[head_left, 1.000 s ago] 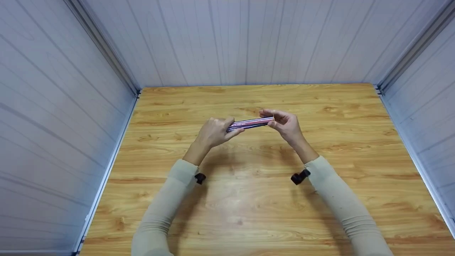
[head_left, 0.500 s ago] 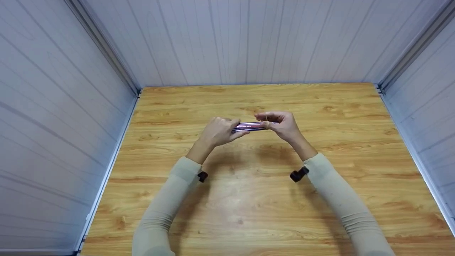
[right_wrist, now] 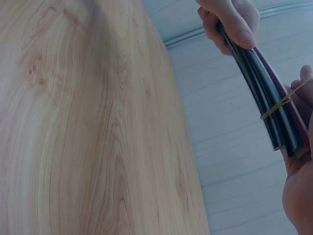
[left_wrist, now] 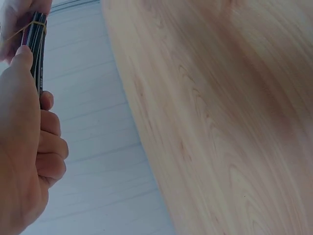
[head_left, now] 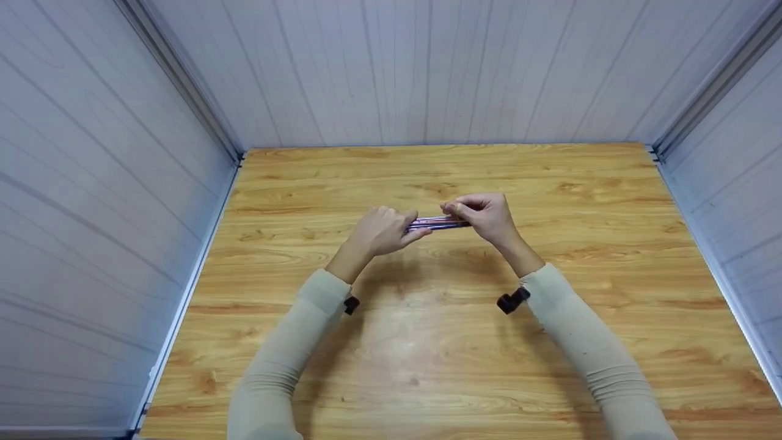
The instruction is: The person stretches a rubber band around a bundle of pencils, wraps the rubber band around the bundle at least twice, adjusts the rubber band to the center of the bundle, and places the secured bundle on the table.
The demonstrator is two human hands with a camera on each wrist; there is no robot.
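Tan and thin, a rubber band [right_wrist: 277,105] looped round a bundle of slim dark and red sticks [right_wrist: 260,81] near one end, a strand of it drawn out to the right hand [head_left: 492,217], which seemed to pinch it between thumb and forefinger, though the right wrist view cut off part of that hand. Fingers curled round the bundle's other end, the left hand [head_left: 382,229] held it up between the two, above the wood-grained worktop [head_left: 403,342].

The bundle [head_left: 437,223] spans between the hands [head_left: 383,231] [head_left: 490,217], above the table [head_left: 403,348], before the back wall [head_left: 391,73].
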